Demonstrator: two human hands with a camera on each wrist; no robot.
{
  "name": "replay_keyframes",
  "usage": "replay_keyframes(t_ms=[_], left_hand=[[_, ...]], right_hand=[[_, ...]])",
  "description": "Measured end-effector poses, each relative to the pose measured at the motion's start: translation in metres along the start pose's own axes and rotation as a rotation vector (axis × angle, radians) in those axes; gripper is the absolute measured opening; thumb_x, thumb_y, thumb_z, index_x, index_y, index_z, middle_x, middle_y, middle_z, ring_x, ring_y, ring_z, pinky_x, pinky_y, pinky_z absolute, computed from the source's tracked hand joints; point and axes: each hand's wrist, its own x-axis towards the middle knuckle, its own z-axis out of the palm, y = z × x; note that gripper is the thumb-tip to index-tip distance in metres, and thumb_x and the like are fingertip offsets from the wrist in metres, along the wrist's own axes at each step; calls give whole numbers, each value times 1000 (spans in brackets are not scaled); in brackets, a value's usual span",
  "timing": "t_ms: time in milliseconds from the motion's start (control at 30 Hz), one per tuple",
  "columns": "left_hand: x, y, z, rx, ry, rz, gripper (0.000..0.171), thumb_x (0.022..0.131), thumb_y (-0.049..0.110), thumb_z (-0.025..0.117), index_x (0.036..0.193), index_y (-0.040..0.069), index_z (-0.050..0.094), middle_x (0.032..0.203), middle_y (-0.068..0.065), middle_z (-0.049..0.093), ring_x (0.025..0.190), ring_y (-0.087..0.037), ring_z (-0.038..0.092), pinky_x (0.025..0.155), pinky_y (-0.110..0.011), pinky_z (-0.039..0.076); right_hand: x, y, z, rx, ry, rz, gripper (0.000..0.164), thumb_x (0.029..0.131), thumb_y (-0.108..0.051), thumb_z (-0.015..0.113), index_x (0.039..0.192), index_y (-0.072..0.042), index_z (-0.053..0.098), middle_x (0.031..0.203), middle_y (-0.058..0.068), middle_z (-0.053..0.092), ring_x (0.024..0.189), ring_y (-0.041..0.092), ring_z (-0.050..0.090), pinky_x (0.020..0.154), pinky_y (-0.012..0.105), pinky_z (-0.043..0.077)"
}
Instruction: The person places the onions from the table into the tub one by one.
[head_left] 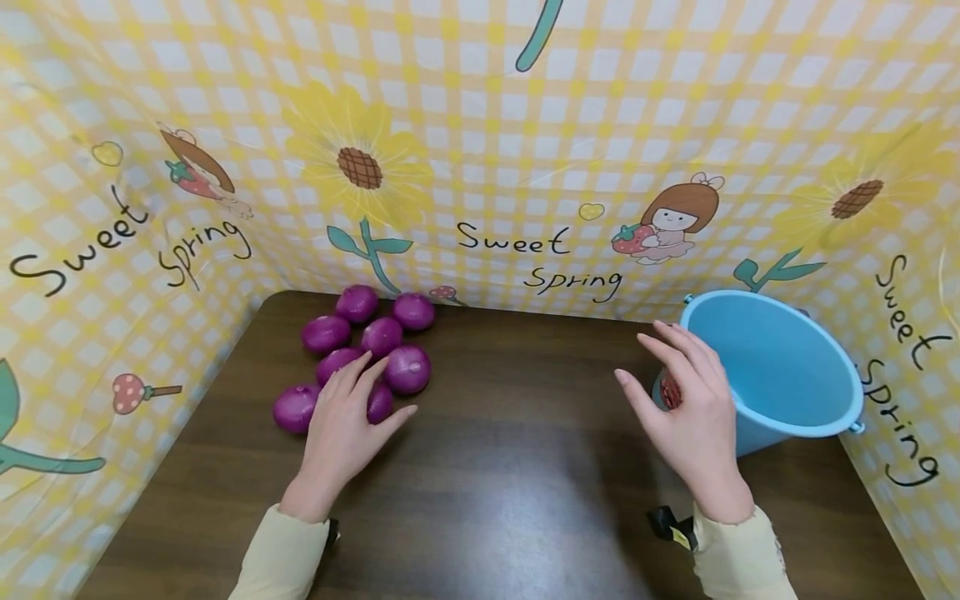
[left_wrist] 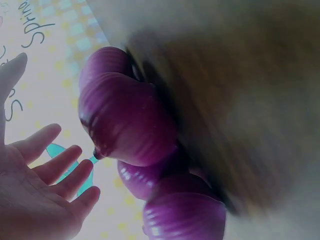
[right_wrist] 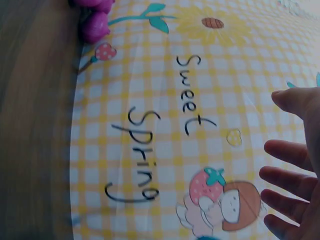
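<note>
Several purple onions (head_left: 407,369) lie in a cluster at the left of the table. My left hand (head_left: 341,429) hovers over the near onions with its fingers spread, hiding part of them in the head view. In the left wrist view, its fingers (left_wrist: 65,170) are apart from a large onion (left_wrist: 127,117), and nothing is in the palm. At the right, my right hand (head_left: 693,412) overlaps the left side of a light blue bucket (head_left: 772,425). Its fingers (right_wrist: 287,182) are spread and hold nothing.
The brown wooden table (head_left: 517,467) meets a yellow checked cloth (head_left: 510,167) with printed flowers and lettering behind and at both sides. The bucket stands near the right-hand cloth wall, its mouth facing up.
</note>
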Motion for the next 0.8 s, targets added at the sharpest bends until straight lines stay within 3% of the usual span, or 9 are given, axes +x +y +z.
replay_keyframes(t_ms=[233, 500, 800], left_hand=[[-7, -5, -2, 12, -29, -29, 80, 78, 47, 87, 141, 6, 60, 146, -19, 51, 134, -42, 44, 109, -61, 35], [-12, -13, -4, 22, -63, -70, 78, 78, 45, 87, 139, 5, 60, 144, -20, 54, 132, -43, 47, 106, -62, 38], [-16, -16, -5, 22, -123, -109, 71, 82, 37, 87, 139, 4, 60, 143, -22, 53, 130, -43, 48, 99, -62, 45]], right_hand=[[-3, 8, -18, -26, 50, 13, 64, 88, -59, 72, 125, -7, 73, 139, 11, 62, 137, 33, 48, 115, 52, 32], [-10, 19, -36, -43, 50, 40, 54, 79, -29, 86, 127, -7, 73, 141, 9, 60, 139, 35, 45, 115, 55, 30], [-19, 35, -56, -112, 42, 59, 56, 80, -27, 84, 129, -4, 71, 143, 13, 59, 140, 36, 42, 116, 58, 27]])
